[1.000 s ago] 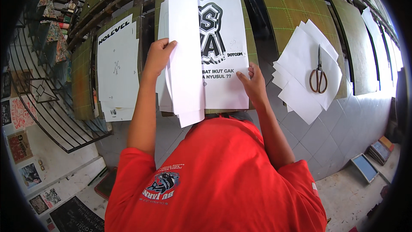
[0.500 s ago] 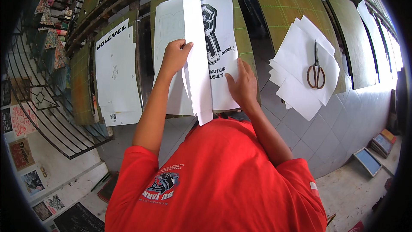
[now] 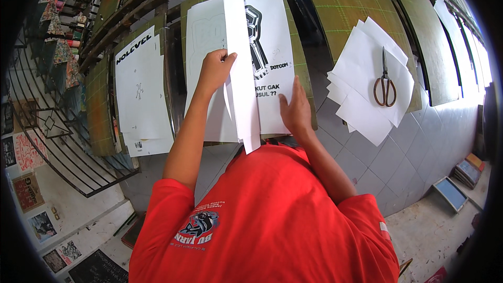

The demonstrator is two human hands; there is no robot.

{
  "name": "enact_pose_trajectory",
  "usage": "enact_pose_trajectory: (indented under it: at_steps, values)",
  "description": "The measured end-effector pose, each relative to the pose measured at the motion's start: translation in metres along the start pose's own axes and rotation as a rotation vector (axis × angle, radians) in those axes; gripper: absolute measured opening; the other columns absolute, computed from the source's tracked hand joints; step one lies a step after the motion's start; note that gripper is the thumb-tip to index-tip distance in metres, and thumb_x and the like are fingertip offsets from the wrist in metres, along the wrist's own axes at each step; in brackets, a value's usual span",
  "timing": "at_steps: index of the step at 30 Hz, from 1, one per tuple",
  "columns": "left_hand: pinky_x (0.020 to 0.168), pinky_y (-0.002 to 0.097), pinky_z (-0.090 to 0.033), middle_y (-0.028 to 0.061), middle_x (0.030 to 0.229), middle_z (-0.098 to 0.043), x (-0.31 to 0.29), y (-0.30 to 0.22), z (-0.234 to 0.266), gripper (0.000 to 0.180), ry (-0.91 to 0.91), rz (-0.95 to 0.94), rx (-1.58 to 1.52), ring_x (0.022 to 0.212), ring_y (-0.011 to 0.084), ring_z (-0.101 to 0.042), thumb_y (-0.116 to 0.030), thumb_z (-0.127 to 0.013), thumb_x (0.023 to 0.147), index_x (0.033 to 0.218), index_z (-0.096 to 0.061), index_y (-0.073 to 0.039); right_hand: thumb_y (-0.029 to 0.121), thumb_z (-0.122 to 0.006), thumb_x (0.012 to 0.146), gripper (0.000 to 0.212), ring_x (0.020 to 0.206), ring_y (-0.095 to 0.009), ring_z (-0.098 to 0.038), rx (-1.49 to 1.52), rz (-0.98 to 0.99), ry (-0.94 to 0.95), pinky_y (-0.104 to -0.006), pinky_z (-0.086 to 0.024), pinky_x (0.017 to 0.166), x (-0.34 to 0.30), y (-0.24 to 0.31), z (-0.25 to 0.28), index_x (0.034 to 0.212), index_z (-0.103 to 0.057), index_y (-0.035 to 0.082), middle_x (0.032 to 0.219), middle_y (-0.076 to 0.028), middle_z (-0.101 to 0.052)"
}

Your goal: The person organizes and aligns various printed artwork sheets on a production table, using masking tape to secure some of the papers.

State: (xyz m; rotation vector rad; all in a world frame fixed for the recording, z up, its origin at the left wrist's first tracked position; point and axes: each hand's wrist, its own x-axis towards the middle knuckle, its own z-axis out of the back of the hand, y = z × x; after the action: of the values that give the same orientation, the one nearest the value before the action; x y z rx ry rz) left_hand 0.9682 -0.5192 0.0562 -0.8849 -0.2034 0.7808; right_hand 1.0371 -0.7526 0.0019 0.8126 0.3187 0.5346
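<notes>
A pile of white paper sheets lies on the middle green-gridded board (image 3: 299,55). My left hand (image 3: 216,69) pinches the edge of a few raised sheets (image 3: 242,94), which stand up on edge like a turned page. To their right lies a printed sheet (image 3: 271,112) with a black design and lettering, partly hidden behind the raised sheets. My right hand (image 3: 297,109) rests at this sheet's right edge, fingers stretched out and thumb apart. Left of the raised paper, another sheet (image 3: 207,94) shows a faint outline drawing.
Scissors (image 3: 385,85) with brown handles lie on fanned white sheets (image 3: 348,99) at the right. A stack of printed paper (image 3: 144,86) covers the left board. Dark bars run behind the boards. A black metal railing (image 3: 44,131) stands far left, and a framed screen (image 3: 449,195) lies lower right.
My right hand has slid slightly down and its fingers have straightened along the sheet's edge. My left hand still holds the raised sheets in nearly the same place.
</notes>
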Motion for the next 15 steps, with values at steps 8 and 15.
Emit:
enact_pose_trajectory:
  at_steps: [8, 15]
  values:
    - [0.064, 0.0321, -0.046, 0.0137, 0.070, -0.064, 0.001, 0.001, -0.007, 0.022, -0.036, -0.022, -0.057, 0.062, 0.0202, -0.060, -0.016, -0.063, 0.088, 0.094, -0.065, 0.006, 0.002, -0.058, 0.092, 0.030, 0.076, -0.010, -0.063, 0.943, -0.335, 0.209, -0.0233, -0.051, 0.065, 0.013, -0.008, 0.014, 0.121, -0.053, -0.006, 0.093, -0.012, -0.068]
    - [0.068, 0.0323, -0.048, 0.0127, 0.073, -0.065, -0.008, -0.033, -0.010, 0.020, -0.081, 0.003, -0.002, 0.068, 0.0229, -0.064, -0.011, -0.060, 0.089, 0.106, -0.062, 0.000, 0.008, -0.079, 0.076, 0.035, 0.078, -0.016, -0.066, 0.700, -0.014, 0.220, -0.0295, -0.052, 0.071, 0.023, 0.028, 0.007, 0.104, -0.063, -0.004, 0.092, -0.014, -0.070]
